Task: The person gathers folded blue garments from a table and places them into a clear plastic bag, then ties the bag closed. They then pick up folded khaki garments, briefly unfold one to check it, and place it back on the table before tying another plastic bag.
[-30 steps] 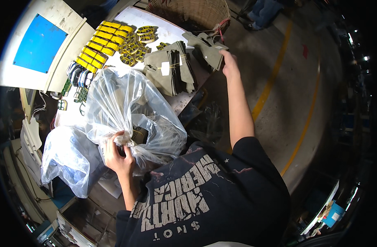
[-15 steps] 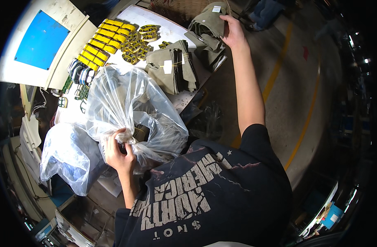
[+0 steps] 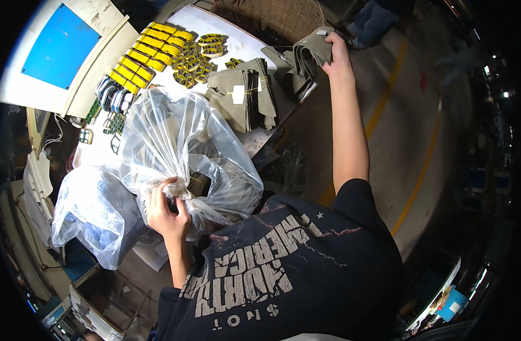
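Note:
My left hand [image 3: 168,210] is closed around the gathered neck of a clear plastic bag [image 3: 164,125], which rests at the table's near edge with olive cloth showing dimly inside. My right arm is stretched far out. At its end my right hand [image 3: 339,55] grips the edge of a folded bundle of olive fabric pieces [image 3: 312,50] at the table's far right corner. A thin yellowish tie runs near that bundle. To its left lies another stack of olive fabric pieces [image 3: 232,96], tied round and bearing white tags.
Rows of yellow-and-black strap bundles [image 3: 152,51] and smaller rolled straps [image 3: 193,63] lie on the white table [image 3: 215,24]. Behind stands a wicker basket [image 3: 272,20]. A second plastic bag with bluish contents [image 3: 98,210] sits at left. A person's legs [image 3: 373,24] show beyond.
My right hand has moved slightly right and down, and the olive bundle in it is lowered and folded over, exposing more of the basket. My left hand keeps its hold on the bag.

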Action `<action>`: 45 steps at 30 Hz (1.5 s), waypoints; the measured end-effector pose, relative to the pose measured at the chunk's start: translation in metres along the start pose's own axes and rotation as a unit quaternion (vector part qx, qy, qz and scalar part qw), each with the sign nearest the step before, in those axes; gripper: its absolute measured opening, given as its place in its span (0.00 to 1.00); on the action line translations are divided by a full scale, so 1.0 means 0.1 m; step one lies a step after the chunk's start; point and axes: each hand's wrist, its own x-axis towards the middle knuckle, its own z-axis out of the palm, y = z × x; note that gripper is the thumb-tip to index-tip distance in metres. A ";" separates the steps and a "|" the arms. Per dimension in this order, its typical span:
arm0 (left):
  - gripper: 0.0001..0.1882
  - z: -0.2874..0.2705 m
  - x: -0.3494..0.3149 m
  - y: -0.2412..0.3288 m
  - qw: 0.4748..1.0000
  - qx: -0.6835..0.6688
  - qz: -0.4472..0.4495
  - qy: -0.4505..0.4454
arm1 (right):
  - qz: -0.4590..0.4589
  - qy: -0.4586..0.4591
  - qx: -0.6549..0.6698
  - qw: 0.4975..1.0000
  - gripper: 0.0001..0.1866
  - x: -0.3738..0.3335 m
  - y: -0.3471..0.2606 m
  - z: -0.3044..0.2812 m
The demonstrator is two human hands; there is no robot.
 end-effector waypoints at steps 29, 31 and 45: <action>0.22 -0.01 -0.01 -0.04 1.000 0.003 -0.016 -0.020 | 0.031 0.154 -0.290 0.944 0.31 0.12 1.25 -0.72; 0.22 -0.01 -0.01 -0.04 1.000 0.005 -0.017 -0.018 | 0.036 0.174 -0.313 0.933 0.29 0.25 1.24 -0.70; 0.22 -0.01 0.00 -0.04 1.000 0.008 0.005 0.003 | 0.073 0.152 -0.326 0.930 0.25 0.49 1.18 -0.61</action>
